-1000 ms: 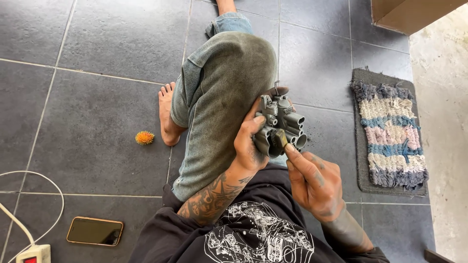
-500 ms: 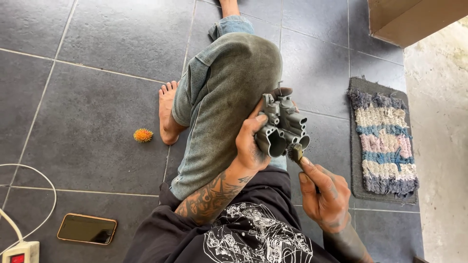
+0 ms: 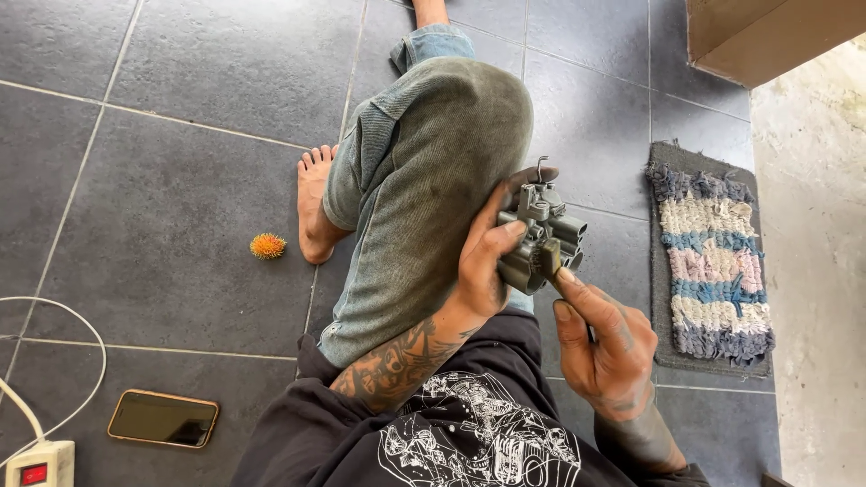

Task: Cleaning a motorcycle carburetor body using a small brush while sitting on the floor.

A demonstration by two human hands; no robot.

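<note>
I read this as mid-adjustment: left hand [image 3: 487, 266] clamps the grey carburettor [image 3: 541, 236] against the knee [image 3: 451, 135], right hand [image 3: 603, 347] pinches a small tool, tip at the body's underside just below the grip; next move needs steady seating.

I see a grey cast-metal engine part [image 3: 541, 239], blocky with short round ports and a thin wire hook on top, held upright above my bent knee, clasped from the left by my left hand [image 3: 487, 261] and touched low by my right hand [image 3: 604, 347].
</note>
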